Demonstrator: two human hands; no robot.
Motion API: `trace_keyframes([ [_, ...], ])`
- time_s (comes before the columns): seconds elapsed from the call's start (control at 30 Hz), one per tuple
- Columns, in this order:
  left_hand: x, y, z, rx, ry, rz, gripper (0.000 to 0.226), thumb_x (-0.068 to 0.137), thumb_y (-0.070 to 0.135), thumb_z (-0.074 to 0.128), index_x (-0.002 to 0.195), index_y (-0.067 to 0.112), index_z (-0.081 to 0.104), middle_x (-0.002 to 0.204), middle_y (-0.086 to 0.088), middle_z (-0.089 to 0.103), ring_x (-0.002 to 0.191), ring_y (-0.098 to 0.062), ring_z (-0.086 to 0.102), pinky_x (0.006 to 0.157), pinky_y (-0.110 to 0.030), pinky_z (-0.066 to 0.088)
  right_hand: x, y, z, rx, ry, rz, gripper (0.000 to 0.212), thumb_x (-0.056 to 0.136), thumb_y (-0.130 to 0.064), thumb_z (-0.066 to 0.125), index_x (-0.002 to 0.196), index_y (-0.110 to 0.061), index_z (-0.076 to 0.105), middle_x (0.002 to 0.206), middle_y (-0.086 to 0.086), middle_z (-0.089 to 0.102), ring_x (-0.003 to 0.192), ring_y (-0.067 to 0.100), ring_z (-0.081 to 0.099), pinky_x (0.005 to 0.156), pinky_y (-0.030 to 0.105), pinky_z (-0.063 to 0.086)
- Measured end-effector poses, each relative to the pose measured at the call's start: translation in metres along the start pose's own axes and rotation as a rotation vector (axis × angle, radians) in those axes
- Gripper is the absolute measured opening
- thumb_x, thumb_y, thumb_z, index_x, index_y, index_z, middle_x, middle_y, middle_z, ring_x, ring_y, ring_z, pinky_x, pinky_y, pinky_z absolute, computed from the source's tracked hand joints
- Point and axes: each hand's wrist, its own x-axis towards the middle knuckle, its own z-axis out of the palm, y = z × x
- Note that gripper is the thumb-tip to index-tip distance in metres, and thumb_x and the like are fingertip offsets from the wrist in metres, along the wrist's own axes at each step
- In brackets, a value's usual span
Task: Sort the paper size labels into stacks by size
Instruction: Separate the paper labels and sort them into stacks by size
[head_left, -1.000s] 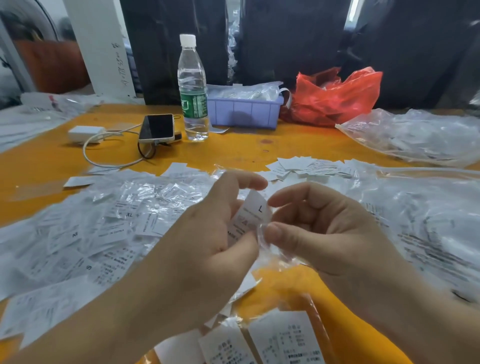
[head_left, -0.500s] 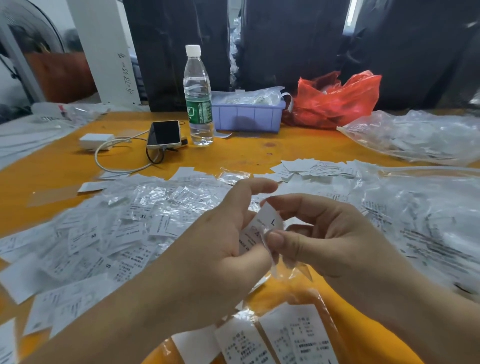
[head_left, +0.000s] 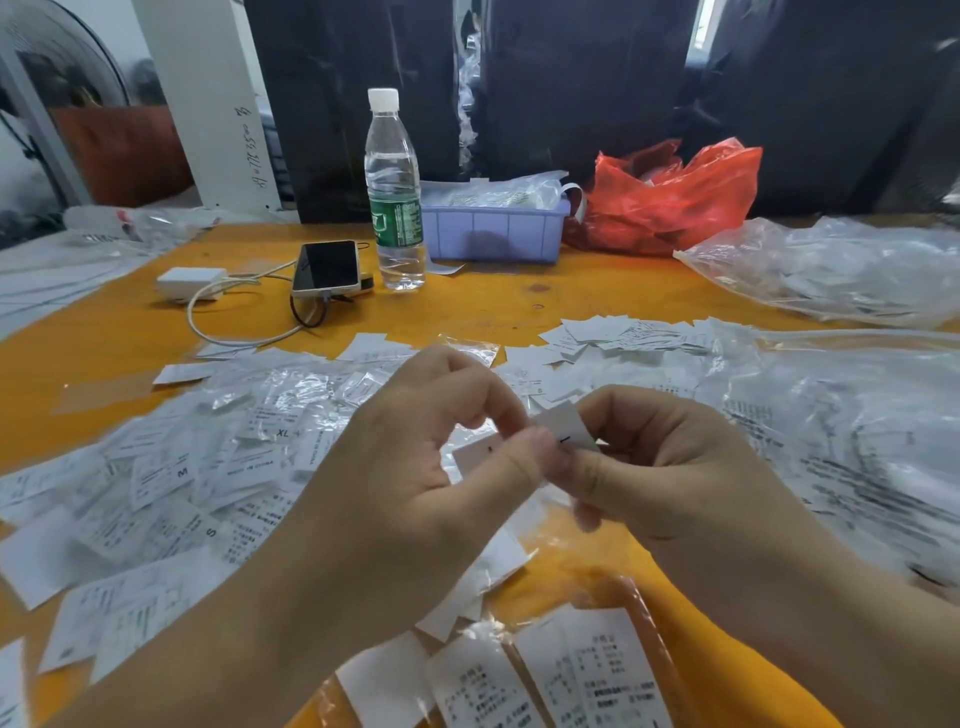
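- Both hands, left hand (head_left: 415, 467) and right hand (head_left: 675, 467), pinch one small label (head_left: 563, 428) together.
- It could easily slip into the unsorted pile (head_left: 182, 467) left of the hands and get lost.

Two hands (head_left: 415, 467) (head_left: 675, 478) — one bottle (head_left: 393, 192), one phone (head_left: 326, 267).

Two bare forearms enter from the lower left and lower right of the frame, without sleeves, watch or bracelet. The left hand (head_left: 415, 467) and right hand (head_left: 670, 478) wear no gloves; fingers (head_left: 597, 473) ringless, nails short.
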Motion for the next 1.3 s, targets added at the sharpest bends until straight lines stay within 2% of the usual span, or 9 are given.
trace_keyframes([
  [0.13,0.0,-0.002,0.0014,0.087,-0.011,-0.073,0.033,0.069,0.067,0.054,0.08,0.038,0.065,0.096,0.018,0.058,0.099,0.001,0.054,0.068,-0.005,0.032,0.0026,-0.0001,0.0001,0.034,0.009,0.023,0.029,0.06,-0.037,0.08,0.075,-0.013,0.073,0.07,0.004,0.064,0.054,0.012,0.054,0.053,0.02,0.045],
  [0.33,0.0025,-0.0017,0.0023,0.024,0.03,-0.097,0.012,0.076,0.043,0.062,0.074,0.034,0.07,0.097,0.021,0.06,0.099,0.006,0.056,0.072,0.002,0.032,0.0026,-0.001,-0.0001,0.109,0.018,0.028,0.023,0.06,-0.033,0.075,0.074,-0.015,0.074,0.065,0.004,0.063,0.052,0.015,0.056,0.054,0.024,0.048],
  [0.5,0.0035,-0.0019,-0.0015,-0.066,0.148,-0.144,0.012,0.076,0.046,0.06,0.084,0.04,0.066,0.096,0.024,0.064,0.096,0.001,0.059,0.077,-0.016,0.042,0.0024,-0.0026,-0.0021,0.129,0.101,0.019,0.025,0.062,-0.031,0.072,0.075,-0.009,0.072,0.062,0.01,0.062,0.052,0.017,0.057,0.052,0.025,0.05],
  [0.6,0.0034,-0.0018,-0.0032,-0.124,0.239,-0.168,0.008,0.085,0.046,0.064,0.086,0.038,0.066,0.084,0.018,0.07,0.083,-0.003,0.063,0.065,-0.012,0.047,0.0021,-0.0044,-0.0024,0.102,0.136,0.002,0.017,0.064,-0.026,0.071,0.074,-0.013,0.072,0.065,0.013,0.063,0.048,0.017,0.054,0.049,0.023,0.048],
  [0.8,0.0042,-0.0038,-0.0052,-0.252,0.29,-0.181,0.007,0.09,0.025,0.061,0.084,0.026,0.064,0.075,0.012,0.074,0.069,-0.005,0.068,0.059,-0.009,0.047,0.0009,-0.0024,-0.0035,0.04,0.156,-0.045,0.008,0.067,-0.017,0.078,0.073,-0.018,0.071,0.065,0.008,0.066,0.048,0.016,0.05,0.048,0.024,0.046],
  [1.0,0.0027,-0.0009,-0.0034,-0.222,0.255,-0.128,0.01,0.092,0.023,0.063,0.086,0.03,0.062,0.072,0.01,0.071,0.061,-0.005,0.066,0.055,-0.011,0.049,-0.0013,0.0001,-0.0035,0.003,0.127,-0.062,0.016,0.07,-0.026,0.069,0.082,-0.026,0.078,0.079,0.004,0.074,0.07,0.017,0.069,0.058,0.03,0.055],
  [1.1,0.0015,0.0005,-0.0038,-0.193,0.219,-0.098,0.008,0.083,0.03,0.059,0.087,0.035,0.064,0.07,0.005,0.067,0.058,-0.009,0.061,0.051,-0.019,0.05,-0.0017,0.0008,-0.0014,-0.054,0.127,-0.09,0.015,0.071,-0.029,0.069,0.082,-0.029,0.079,0.081,0.005,0.076,0.075,0.023,0.07,0.067,0.039,0.057],
  [1.2,0.001,0.0011,-0.0019,-0.144,0.176,-0.068,0.012,0.092,0.026,0.061,0.09,0.037,0.065,0.072,-0.004,0.063,0.065,-0.023,0.058,0.055,-0.037,0.049,-0.0014,0.0007,0.0005,-0.073,0.121,-0.118,0.016,0.071,-0.031,0.07,0.084,-0.031,0.079,0.084,0.007,0.076,0.084,0.029,0.07,0.081,0.052,0.056],
  [1.3,-0.0001,0.0012,-0.0001,-0.125,0.133,-0.057,0.014,0.089,0.032,0.055,0.091,0.04,0.066,0.071,-0.001,0.062,0.066,-0.025,0.057,0.056,-0.039,0.047,-0.0004,0.0024,0.0002,-0.143,0.089,-0.098,0.019,0.072,-0.037,0.071,0.088,-0.029,0.078,0.09,0.011,0.072,0.089,0.033,0.067,0.086,0.062,0.052],
])
